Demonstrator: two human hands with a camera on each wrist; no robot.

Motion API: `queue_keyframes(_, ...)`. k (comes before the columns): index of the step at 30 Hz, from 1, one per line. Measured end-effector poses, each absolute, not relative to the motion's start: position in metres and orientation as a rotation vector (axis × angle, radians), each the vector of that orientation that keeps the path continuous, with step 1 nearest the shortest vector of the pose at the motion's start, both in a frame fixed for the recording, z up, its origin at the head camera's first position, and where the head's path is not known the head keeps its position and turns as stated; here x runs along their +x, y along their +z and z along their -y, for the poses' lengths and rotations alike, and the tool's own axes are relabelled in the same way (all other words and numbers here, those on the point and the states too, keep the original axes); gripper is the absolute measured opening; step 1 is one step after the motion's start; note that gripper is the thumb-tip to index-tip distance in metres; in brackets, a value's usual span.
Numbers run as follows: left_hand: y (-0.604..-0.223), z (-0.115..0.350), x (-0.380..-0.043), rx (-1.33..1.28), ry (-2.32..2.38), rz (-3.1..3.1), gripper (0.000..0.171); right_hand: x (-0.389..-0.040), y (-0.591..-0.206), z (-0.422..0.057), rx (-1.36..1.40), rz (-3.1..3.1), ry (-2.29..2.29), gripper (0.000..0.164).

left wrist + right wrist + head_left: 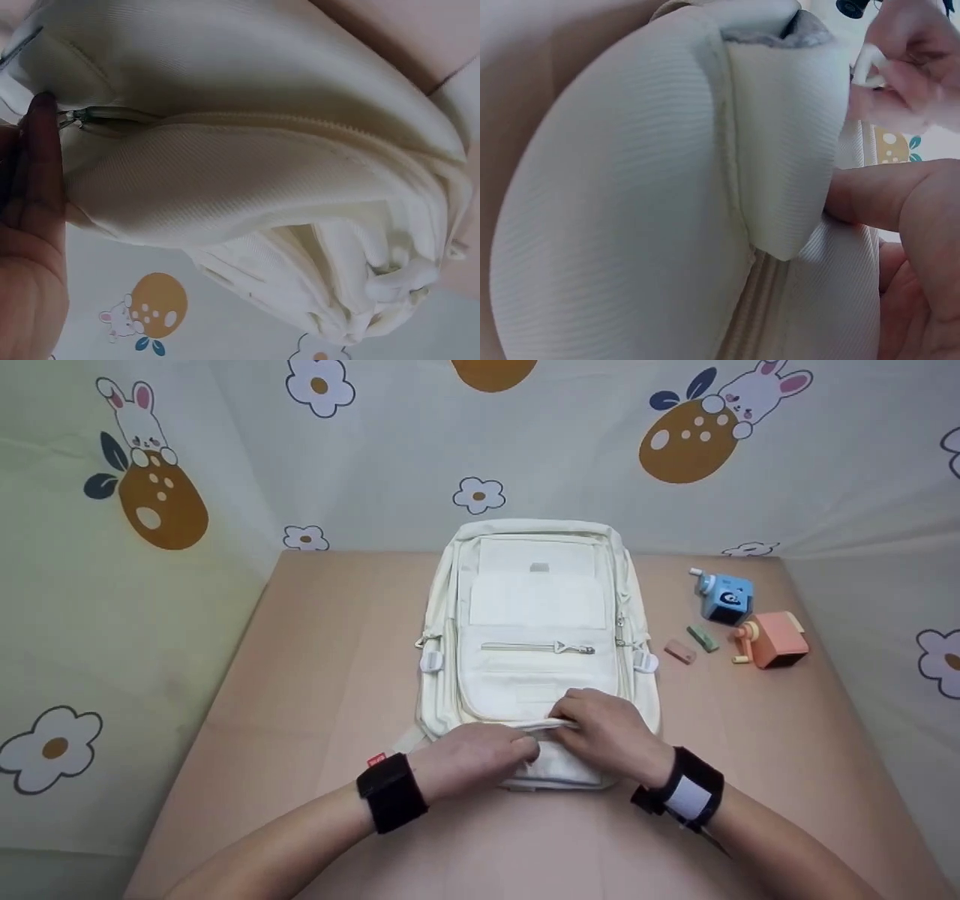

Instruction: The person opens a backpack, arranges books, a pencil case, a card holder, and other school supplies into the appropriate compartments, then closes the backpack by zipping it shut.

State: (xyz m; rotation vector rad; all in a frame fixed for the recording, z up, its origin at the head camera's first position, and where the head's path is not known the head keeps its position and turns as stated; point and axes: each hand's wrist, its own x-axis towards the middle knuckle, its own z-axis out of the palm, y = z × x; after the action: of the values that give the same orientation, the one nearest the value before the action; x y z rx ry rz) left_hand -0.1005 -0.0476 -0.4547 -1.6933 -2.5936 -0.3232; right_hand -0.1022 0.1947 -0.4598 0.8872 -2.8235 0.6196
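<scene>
Work on the bag (536, 604), at the centre of the frame on the tabletop (337, 660), looks partway: along the lower front, grey fuzzy lining (780, 36) shows, so the zip (300, 121) seems partly apart. How much remains, and which way it is being run, I cannot tell. The left hand (476, 757) appears to pinch a white pull (868, 66), fingers nearly together; the right hand (611, 735) has its fingers closed over a fold of the bag's edge. The cloth is cream, finely ribbed, soft and rounded. At right, outside the bag, lie a boxy blue sharpener (726, 598), an orange sharpener (778, 640), both with cranks, and small pink (680, 652) and green blocks (703, 638).
</scene>
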Motion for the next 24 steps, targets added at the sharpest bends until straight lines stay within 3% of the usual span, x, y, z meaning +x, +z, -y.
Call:
queue_keyframes(5,-0.457,0.052,-0.096,-1.561,-0.475,2.587,0.016,-0.101,-0.458,-0.194,0.871,2.826,0.612,0.005)
queue_keyframes(14,-0.460,0.052,-0.083,-1.325,-0.283,2.684,0.012,-0.097,-0.457,-0.188,0.873,2.775,0.545,0.005)
queue_keyframes(24,-0.461,0.050,-0.077,-1.228,-0.090,2.735,0.011,-0.095,-0.462,-0.169,1.016,2.675,0.399,0.017)
